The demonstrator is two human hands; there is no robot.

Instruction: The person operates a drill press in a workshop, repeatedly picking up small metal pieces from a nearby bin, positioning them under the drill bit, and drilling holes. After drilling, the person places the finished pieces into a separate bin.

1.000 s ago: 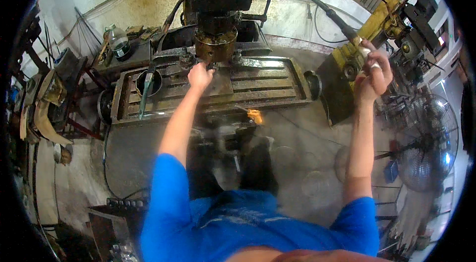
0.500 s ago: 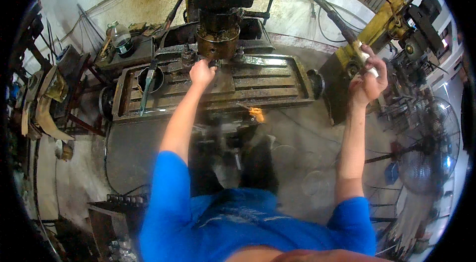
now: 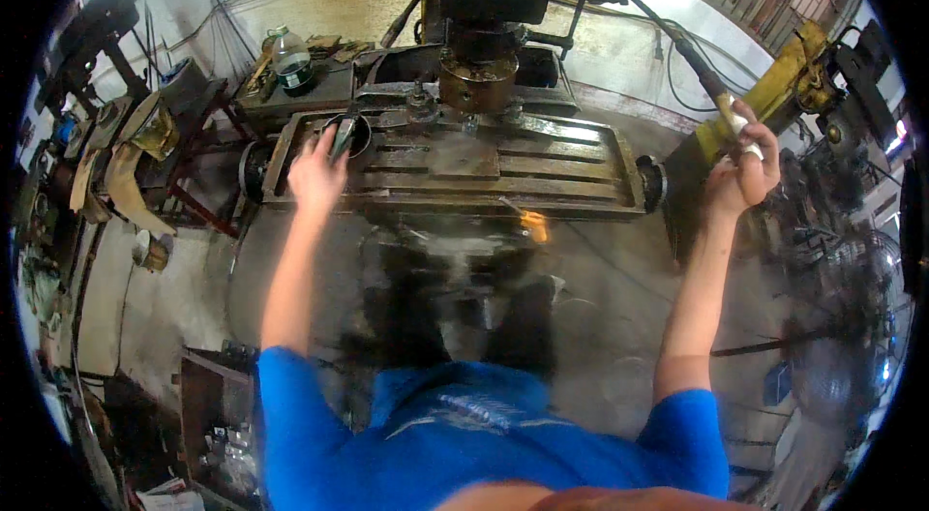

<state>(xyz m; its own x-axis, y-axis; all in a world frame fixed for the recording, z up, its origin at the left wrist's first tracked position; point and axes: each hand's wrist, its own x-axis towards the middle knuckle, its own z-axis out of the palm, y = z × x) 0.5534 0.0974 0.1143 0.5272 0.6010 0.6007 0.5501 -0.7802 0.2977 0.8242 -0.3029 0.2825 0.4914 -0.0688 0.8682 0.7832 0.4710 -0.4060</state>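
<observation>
My left hand (image 3: 317,172) closes round the greenish handle of a brush (image 3: 341,139), which slants up over a dark round cup (image 3: 361,137). The cup sits at the left end of a slotted milling machine table (image 3: 571,194). Off to the right, my right hand (image 3: 743,174) has its fingers curled on the pale end of a long lever (image 3: 699,64); something white is wrapped on the fingers. Above the table hangs the machine's round, oily spindle head (image 3: 476,83). Beneath it lies a flat block (image 3: 463,161), wet-looking.
An orange-handled tool (image 3: 531,225) rests at the table's front edge. Handwheels (image 3: 652,184) stick out at both table ends. A clear jug (image 3: 291,61) stands on the bench at back left. Yellow machinery (image 3: 774,90) and a blurred fan (image 3: 842,308) are on the right.
My left hand has moved left from under the spindle head to the brush at the cup and taken hold of it. My right hand stays on the lever. The whole view has shifted.
</observation>
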